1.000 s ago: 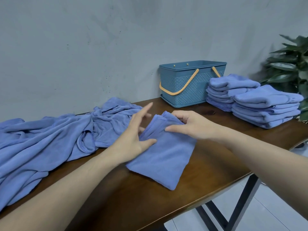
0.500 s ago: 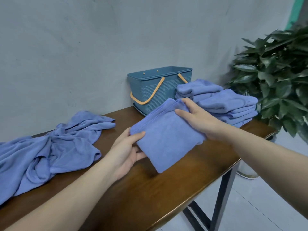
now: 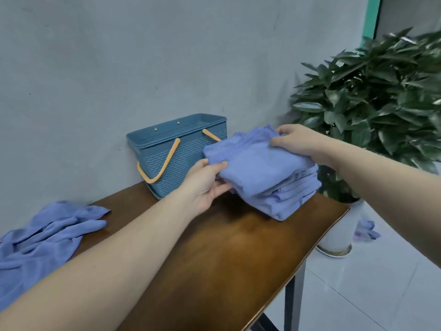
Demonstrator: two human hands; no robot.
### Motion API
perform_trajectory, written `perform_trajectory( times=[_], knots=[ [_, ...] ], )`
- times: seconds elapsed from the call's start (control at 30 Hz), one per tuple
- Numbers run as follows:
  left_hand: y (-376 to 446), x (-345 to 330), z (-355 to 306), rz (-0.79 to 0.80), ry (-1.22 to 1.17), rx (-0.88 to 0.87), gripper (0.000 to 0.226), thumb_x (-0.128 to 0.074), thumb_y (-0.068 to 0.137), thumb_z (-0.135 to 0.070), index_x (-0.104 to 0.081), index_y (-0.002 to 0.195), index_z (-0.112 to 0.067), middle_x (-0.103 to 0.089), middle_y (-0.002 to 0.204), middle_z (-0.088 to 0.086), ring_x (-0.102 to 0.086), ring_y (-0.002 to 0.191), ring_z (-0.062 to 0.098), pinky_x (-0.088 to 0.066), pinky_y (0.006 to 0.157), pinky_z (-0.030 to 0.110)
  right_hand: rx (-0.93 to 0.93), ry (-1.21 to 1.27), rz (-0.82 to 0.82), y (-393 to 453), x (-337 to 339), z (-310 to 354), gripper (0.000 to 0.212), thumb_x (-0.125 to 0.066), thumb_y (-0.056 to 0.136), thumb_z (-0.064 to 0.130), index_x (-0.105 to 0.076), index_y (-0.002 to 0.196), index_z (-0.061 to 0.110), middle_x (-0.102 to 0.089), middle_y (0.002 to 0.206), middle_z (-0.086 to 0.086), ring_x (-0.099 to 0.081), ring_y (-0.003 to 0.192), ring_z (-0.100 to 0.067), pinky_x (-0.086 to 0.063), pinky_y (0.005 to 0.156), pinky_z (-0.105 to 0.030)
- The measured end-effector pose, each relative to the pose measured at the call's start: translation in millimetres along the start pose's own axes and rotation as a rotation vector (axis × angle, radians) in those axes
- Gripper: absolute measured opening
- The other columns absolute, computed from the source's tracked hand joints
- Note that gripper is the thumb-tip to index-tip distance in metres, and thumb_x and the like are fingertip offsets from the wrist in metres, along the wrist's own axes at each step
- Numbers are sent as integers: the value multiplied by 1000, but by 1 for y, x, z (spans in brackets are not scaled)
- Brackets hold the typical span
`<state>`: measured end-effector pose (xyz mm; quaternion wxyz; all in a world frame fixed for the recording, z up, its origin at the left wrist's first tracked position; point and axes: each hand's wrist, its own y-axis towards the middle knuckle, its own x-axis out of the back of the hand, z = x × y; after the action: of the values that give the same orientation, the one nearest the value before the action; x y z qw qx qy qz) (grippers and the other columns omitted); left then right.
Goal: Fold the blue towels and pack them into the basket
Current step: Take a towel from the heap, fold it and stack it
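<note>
I hold a folded blue towel [image 3: 257, 163] with both hands over the stack of folded blue towels [image 3: 288, 199] at the table's right end. My left hand [image 3: 205, 185] pinches its near left corner, and my right hand [image 3: 298, 139] grips its far right edge. The towel lies on or just above the stack; I cannot tell which. The blue basket [image 3: 167, 161] with orange handles stands behind, against the wall, left of the stack. A heap of unfolded blue towels [image 3: 40, 237] lies at the table's left end.
The brown wooden table [image 3: 226, 259] ends just right of the stack. A leafy potted plant [image 3: 381, 103] in a white pot stands on the floor past that edge. A small blue cloth [image 3: 365, 230] lies on the tiled floor by the pot.
Both hands lifted the folded towel off the table and carried it right and back, onto the stack beside the basket. The view swung right with them.
</note>
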<state>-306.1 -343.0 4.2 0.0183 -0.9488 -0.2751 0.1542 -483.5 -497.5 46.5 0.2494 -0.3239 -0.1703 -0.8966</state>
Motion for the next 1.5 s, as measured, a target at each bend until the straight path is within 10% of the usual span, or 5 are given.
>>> perform_trajectory(
  times=[0.6, 0.93, 1.2, 1.5],
  knots=[
    [51, 7, 40, -176, 64, -2, 30, -73, 92, -23, -46, 103, -14, -62, 103, 11, -64, 68, 19, -56, 57, 25, 174, -293, -80, 60, -11, -52, 40, -70, 87, 38, -63, 126, 30, -64, 115, 3, -54, 118, -27, -42, 103, -39],
    [-39, 109, 23, -212, 272, 3, 25, -72, 92, -34, -55, 100, -18, -57, 113, 0, -60, 69, 15, -55, 57, 26, 448, -115, 85, -16, -97, 50, 18, -66, 92, 20, -66, 109, 24, -65, 88, 14, -58, 77, -6, -46, 80, -24],
    [-96, 234, 25, -243, 881, -256, 15, -74, 89, -26, -58, 89, -24, -61, 77, -10, -53, 60, -1, -43, 64, 25, 542, -128, 428, -64, -210, 107, 22, -69, 94, 26, -67, 116, 25, -70, 96, 7, -60, 79, -11, -46, 77, -17],
    [-147, 357, 23, -283, 1664, -353, 61, -43, 78, -74, -55, 124, -37, -50, 128, -17, -43, 127, 9, -26, 100, 33, 537, -120, 652, -83, -316, 149, 24, -67, 94, 31, -65, 118, 33, -68, 102, 11, -62, 89, -8, -50, 86, -21]
  ],
)
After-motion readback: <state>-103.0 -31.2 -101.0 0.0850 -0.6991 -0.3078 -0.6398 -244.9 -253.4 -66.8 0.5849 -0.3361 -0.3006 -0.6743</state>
